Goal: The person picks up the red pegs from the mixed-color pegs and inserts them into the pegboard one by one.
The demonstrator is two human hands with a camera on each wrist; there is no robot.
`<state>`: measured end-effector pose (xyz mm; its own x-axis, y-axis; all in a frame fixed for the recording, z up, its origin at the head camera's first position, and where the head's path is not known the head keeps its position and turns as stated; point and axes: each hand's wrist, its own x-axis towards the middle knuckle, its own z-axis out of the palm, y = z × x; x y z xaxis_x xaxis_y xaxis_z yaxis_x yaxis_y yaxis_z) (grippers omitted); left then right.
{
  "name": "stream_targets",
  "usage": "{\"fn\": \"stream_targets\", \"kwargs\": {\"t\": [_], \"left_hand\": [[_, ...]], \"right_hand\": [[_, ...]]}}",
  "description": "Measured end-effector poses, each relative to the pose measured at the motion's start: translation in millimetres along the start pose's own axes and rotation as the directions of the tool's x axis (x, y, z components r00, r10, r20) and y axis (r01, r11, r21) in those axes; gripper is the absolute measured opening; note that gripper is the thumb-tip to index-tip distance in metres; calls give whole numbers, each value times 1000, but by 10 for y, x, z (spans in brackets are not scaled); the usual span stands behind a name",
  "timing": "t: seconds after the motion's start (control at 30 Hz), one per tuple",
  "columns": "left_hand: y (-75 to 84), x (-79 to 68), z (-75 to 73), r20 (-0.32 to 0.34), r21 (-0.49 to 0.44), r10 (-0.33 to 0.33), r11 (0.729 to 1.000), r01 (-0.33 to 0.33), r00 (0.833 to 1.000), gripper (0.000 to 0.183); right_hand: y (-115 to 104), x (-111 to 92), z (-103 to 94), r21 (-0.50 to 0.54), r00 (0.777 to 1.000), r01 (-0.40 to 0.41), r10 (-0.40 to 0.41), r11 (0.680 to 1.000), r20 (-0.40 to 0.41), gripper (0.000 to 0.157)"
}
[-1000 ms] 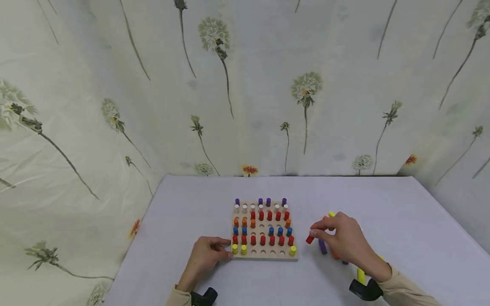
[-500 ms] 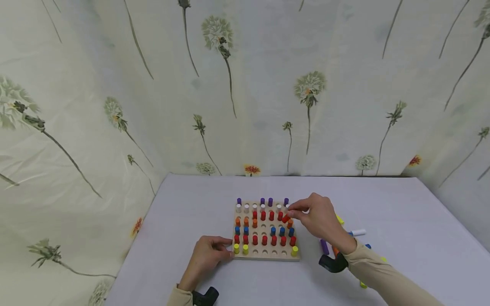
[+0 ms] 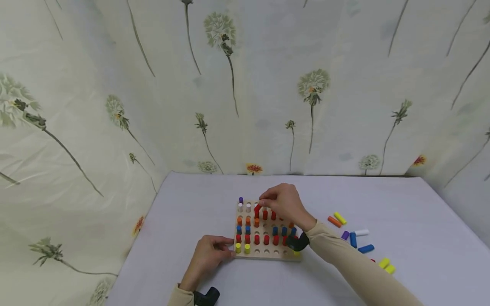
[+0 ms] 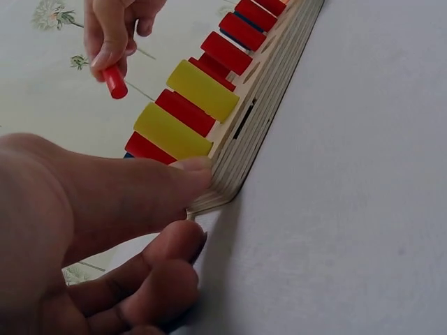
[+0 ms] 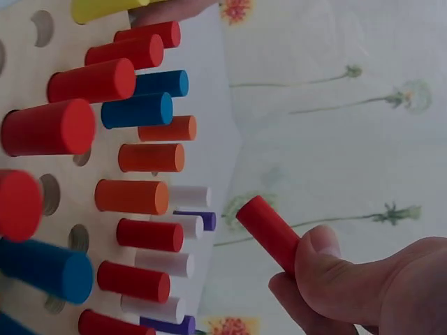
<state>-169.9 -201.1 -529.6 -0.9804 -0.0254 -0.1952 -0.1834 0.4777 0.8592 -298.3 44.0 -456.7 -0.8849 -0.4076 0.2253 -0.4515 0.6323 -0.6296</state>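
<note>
A wooden pegboard [image 3: 281, 256] lies on the table with rows of coloured pegs standing in it. My right hand [image 3: 286, 202] is over its back rows and pinches a red peg [image 5: 269, 234] between thumb and fingers. That peg tilts, its lower end free in the air in the right wrist view, near the upright red pegs [image 5: 149, 235]. My left hand [image 3: 208, 255] holds the board's front left corner, the thumb [image 4: 188, 176] at the corner beside a yellow peg [image 4: 173, 130]. The right hand and sleeve hide part of the board's right side.
To the right of the board lie loose pegs: orange [image 3: 334, 221], yellow [image 3: 340, 218], white [image 3: 361, 232], blue [image 3: 366, 248] and purple [image 3: 345, 235] among them. More yellow pegs [image 3: 384, 262] lie nearer the front. A flower-patterned cloth [image 3: 264, 85] hangs behind the table.
My right hand has carried the red peg leftward from the loose pegs to over the board's back rows, passing its right edge. The left hand has stayed at the corner.
</note>
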Motion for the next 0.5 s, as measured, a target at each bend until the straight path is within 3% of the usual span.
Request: {"fn": "stream_targets", "kwargs": {"t": [0.13,0.27,0.5], "left_hand": [[-11,-6,-15,5,-1,21,1000,-21,1000,29],[-48,7,-16,12,-10,63,998,-63,998,29],[-68,16,-23,25,-10,97,995,-97,995,29]], "right_hand": [[-39,123,90,-5,998,16,-16,1000,68,7],[-78,208,174,-9,990,-25,26,1000,135,8],[-69,289,308,-35,981,-77,82,996,175,6]]}}
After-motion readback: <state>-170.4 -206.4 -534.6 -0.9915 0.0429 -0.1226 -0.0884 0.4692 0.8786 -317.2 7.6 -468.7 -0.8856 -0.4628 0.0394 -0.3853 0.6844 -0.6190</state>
